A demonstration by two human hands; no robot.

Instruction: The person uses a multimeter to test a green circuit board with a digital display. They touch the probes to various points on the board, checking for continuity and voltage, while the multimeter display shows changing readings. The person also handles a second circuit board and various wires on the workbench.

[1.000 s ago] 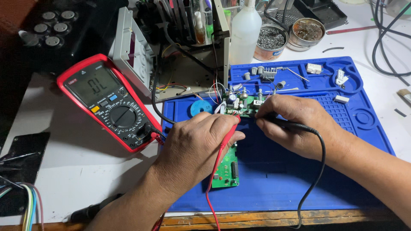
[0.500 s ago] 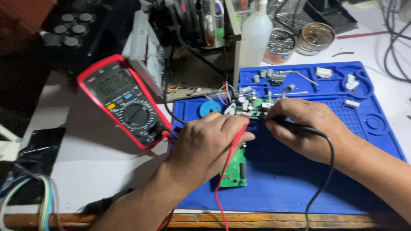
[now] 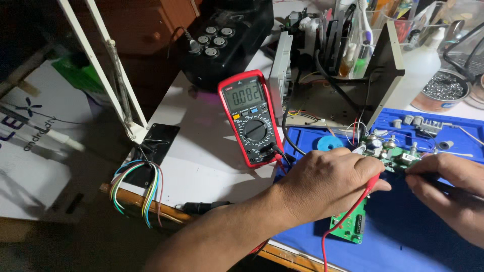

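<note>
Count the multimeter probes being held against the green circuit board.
2. The red probe is in the left hand, tip at the green circuit board. The black probe is in the right hand, mostly hidden by its fingers.

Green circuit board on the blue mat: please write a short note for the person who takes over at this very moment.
Left hand: grip shut on the red probe, tip at the green circuit board.
Right hand: grip shut on the black probe, also at the board.
The board lies on the blue mat, partly under the left hand. The red multimeter stands left of the mat, switched on, showing a reading, both leads plugged in.
Done: both probes placed on the board.
Left: cannot tell which points are still to be measured.
</note>
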